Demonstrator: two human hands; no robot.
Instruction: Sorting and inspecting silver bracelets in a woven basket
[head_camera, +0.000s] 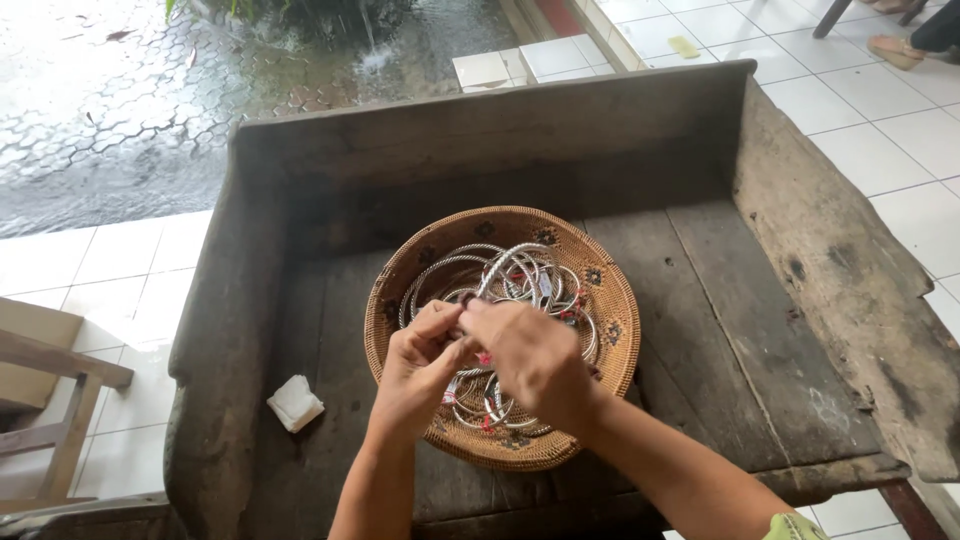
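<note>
- Left hand (420, 365) and right hand (530, 360) meet over a round woven basket (610, 300), fingertips pinched narrow on a small piece; cannot tell what.
- Basket holds silver bangles (510, 270), sits mid-tray.
- Worn wooden tray (720, 310) with raised sides.
- White folded cloth (295, 402) lies left of the basket, apart.

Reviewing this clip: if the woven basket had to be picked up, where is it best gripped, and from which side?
Probably by its rim, from the right. The woven basket is round and shallow, with no handles showing, so the raised rim is the only edge to pinch. Its right rim is bare, while the left hand and right hand cover the near side above the silver bangles.
</note>
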